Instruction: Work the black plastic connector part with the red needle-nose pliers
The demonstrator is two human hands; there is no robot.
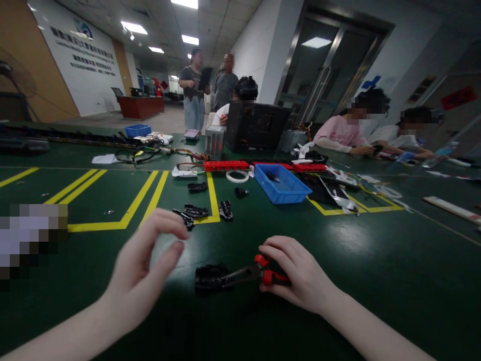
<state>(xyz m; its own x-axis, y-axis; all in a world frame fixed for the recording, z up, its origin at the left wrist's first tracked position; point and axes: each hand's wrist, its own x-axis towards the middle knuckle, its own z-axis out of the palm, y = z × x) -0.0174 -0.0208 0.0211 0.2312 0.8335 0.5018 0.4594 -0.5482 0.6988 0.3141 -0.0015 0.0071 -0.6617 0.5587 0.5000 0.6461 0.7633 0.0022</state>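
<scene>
My right hand (295, 273) is closed around the red handles of a pair of long-nose pliers (244, 275). The jaws point left and touch, or lie over, a black plastic part (210, 279) on the green table (338, 321); I cannot tell whether they grip it. My left hand (150, 260) hovers to the left of that part, thumb and fingers apart with nothing between them. Beyond it lie several similar black parts, among them one black part (226, 210) and another black part (197, 187). A small black cone-shaped piece (241, 192) rests nearby.
A blue tray (287, 193) with a dark item inside stands ahead to the right. Behind it are red strips (225, 166), a white tape ring (237, 176), cables (150, 150), a metal box (215, 143) and a black computer case (257, 128). Several people are around the table.
</scene>
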